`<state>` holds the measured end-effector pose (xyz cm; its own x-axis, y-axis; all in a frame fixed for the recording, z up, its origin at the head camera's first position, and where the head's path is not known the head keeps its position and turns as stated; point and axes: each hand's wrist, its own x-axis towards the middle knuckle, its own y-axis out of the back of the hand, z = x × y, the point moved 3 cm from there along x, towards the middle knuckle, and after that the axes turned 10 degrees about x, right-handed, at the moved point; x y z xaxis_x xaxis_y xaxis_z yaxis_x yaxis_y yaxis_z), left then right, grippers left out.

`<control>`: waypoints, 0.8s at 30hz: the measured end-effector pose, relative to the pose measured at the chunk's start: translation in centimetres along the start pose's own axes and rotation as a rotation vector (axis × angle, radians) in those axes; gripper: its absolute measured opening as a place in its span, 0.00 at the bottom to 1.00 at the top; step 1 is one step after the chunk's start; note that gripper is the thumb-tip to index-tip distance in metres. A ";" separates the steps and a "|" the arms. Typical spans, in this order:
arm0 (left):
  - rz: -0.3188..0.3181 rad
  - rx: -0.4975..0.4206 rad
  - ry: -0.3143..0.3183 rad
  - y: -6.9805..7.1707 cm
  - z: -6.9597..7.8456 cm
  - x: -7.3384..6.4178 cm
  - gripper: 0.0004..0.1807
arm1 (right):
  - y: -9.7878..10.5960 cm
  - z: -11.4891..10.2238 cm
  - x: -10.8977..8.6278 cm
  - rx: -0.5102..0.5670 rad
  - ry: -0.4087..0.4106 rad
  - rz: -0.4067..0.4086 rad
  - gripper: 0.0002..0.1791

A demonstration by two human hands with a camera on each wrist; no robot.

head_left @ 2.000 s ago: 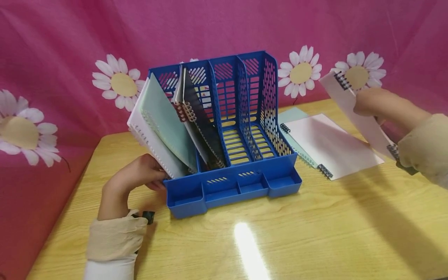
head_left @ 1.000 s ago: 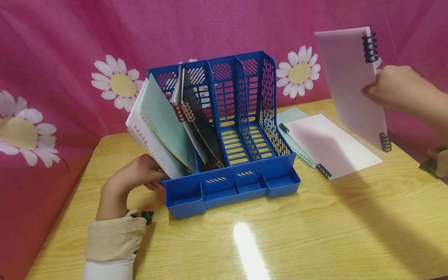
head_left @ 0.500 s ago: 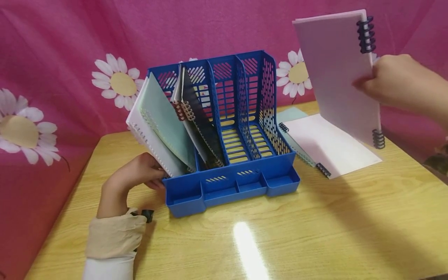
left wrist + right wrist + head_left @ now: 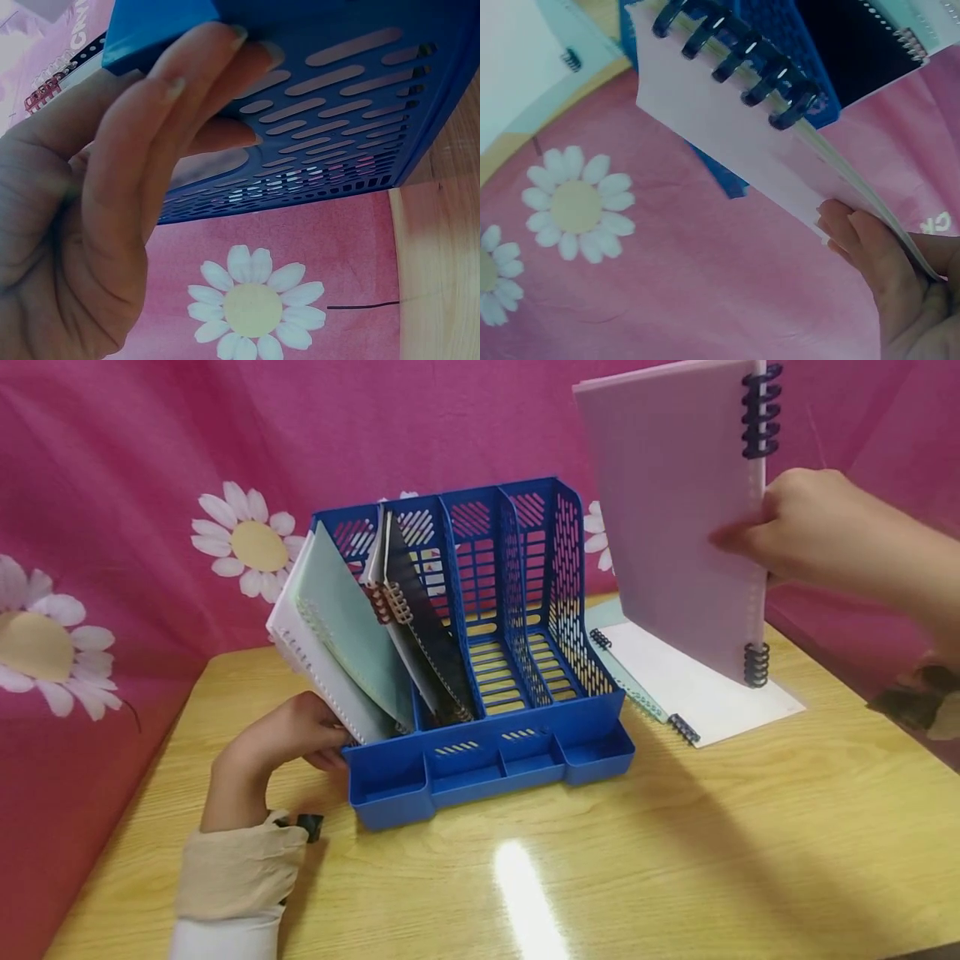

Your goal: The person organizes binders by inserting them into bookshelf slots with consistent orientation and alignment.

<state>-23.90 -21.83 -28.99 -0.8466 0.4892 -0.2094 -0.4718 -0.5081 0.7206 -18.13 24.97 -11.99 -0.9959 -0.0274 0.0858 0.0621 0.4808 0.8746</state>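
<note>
My right hand (image 4: 810,527) pinches a pink spiral notebook (image 4: 675,510) by its bound edge and holds it upright in the air, right of a blue file organizer (image 4: 487,718). Its dark rings show close up in the right wrist view, with the fingers (image 4: 877,247) on one cover and the thumb on the other side. My left hand (image 4: 281,743) grips the organizer's left side near the front corner; in the left wrist view its fingers (image 4: 127,142) lie against the slotted wall. The left slots hold white and mint notebooks (image 4: 360,635) and a black notebook (image 4: 431,643), all leaning.
On the wooden table (image 4: 637,877), right of the organizer, a pale pink notebook (image 4: 682,685) lies flat over a mint notebook (image 4: 626,685). Behind stands a pink cloth (image 4: 450,418) with daisies. Small trays (image 4: 390,785) line the organizer's front.
My right hand has raised the pink notebook off the right side, turned it upright and carried it left toward the organizer. My left hand has kept its place on the organizer.
</note>
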 end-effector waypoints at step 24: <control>0.013 0.019 -0.016 -0.5 0.8 0.1 0.19 | -2.8 -7.3 1.8 0.133 0.095 -0.117 0.29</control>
<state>-23.57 -21.02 -28.84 -0.8484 0.4943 -0.1895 -0.4563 -0.5011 0.7353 -19.63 17.18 -10.84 -0.9849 -0.1692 0.0377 -0.0687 0.5807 0.8112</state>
